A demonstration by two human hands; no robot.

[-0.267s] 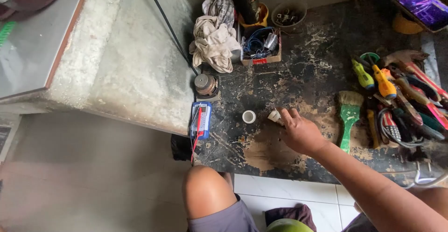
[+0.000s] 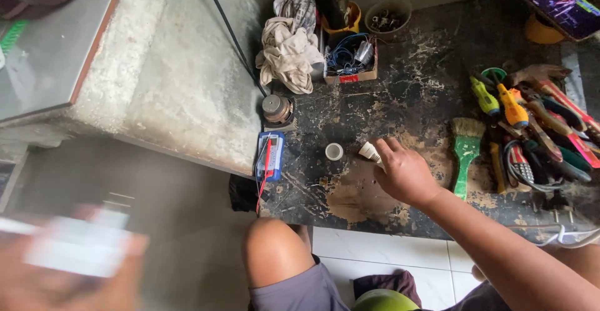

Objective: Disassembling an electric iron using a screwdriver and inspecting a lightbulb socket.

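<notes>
A single head-worn camera looks steeply down from above the seated person's bare knee [image 2: 275, 251], facing the dark, paint-scarred surface [image 2: 406, 80]. The view stands fairly near, at arm's reach. The knee sits at the bottom edge, a grey concrete ledge [image 2: 181, 86] up and left of it, a heap of hand tools [image 2: 537, 136] far right of it.
</notes>
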